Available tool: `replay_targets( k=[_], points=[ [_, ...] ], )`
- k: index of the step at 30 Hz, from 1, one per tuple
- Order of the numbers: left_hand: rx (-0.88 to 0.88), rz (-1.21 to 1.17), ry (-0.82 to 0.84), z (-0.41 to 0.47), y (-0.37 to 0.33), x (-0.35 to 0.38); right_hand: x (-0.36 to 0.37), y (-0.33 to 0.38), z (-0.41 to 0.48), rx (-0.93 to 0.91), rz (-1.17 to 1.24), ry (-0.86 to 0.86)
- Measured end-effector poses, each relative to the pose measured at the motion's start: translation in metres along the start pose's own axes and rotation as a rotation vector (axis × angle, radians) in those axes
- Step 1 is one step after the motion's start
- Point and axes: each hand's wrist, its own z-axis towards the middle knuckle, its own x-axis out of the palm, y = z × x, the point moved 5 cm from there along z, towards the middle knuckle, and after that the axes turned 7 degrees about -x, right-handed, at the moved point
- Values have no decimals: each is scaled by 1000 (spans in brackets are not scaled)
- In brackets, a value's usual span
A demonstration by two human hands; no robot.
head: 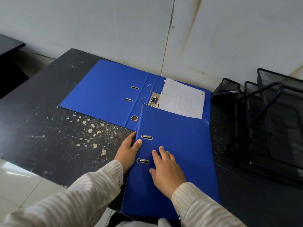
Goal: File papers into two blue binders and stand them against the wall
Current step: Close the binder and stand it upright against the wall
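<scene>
Black desk (pixel 49 112); left hand (pixel 129 151) grips closed binder (pixel 177 153) spine, right hand (pixel 165 169) flat; paper (pixel 182 99) print illegible.

No legible txt; faint print on paper (pixel 182 99) in open binder (pixel 105 89), too blurry.

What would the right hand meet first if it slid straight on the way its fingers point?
Probably the upper metal slot in the closed binder's cover; the right hand lies flat on it, fingers aimed up-left. Depth is unclear.

Closed blue binder (pixel 177 154) under both hands, overlapping open blue binder (pixel 105 90) with paper (pixel 182 99).
</scene>
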Motion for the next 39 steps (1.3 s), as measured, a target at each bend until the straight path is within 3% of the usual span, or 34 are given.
replay_targets(
  k=[4, 7, 12, 19, 29, 34, 39],
  points=[
    [39, 66, -77, 0, -5, 3, 0, 0, 0, -1, 4, 10],
    [119, 305, -156, 1, -9, 5, 0, -1, 2, -3, -7, 8],
    [90, 631, -270, 3, -5, 8, -1, 0, 6, -8, -36, 3],
    [41, 497, -249, 11, -11, 2, -28, -11, 33, 2, 180, -60],
    [-221, 533, -114, 60, -35, 1, -33, -7, 68, 20, 8, 98],
    [-161, 729, -246, 54, -34, 16, -33, -7, 72, 38, 6, 100],
    [-78, 765, -307, 47, -33, 17, -32, -9, 68, -1, 4, 106]
  ],
)
